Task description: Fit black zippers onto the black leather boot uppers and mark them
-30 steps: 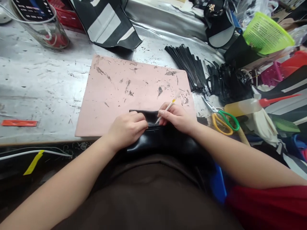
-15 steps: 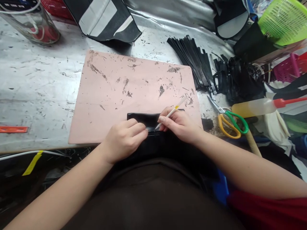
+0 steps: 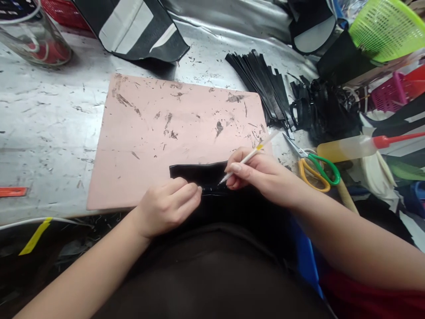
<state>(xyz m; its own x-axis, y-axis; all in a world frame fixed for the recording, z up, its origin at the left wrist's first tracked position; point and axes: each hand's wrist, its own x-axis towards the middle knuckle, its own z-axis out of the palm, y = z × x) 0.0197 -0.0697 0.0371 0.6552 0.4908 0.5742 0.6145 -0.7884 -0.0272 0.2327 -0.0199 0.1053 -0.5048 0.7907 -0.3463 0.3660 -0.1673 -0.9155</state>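
Observation:
A black, leather-like piece (image 3: 195, 173) lies over the front edge of a stained pink board (image 3: 146, 133) and hangs down toward my lap. My left hand (image 3: 171, 204) is closed at the piece's left side, with thumb and fingertips pinching its folded strip. In my right hand (image 3: 250, 173) is a slim white pen (image 3: 245, 158) with a yellow band, held in a writing grip. Its fine tip points down at the black piece, just right of my left fingertips. Small pale marks show along the fold between the hands. Whether the tip touches is too small to tell.
Scissors (image 3: 312, 164) with green and yellow handles lie right of the board, near a bottle of yellow liquid (image 3: 345, 148). Black strips (image 3: 259, 86) are heaped behind. A glass jar (image 3: 43, 44) stands at the back left, an orange strip (image 3: 11, 191) at the left edge.
My right hand has shifted a little right and away from my left, and the pen now leans lower. The left hand keeps its pinch on the black piece. The camera view has moved slightly.

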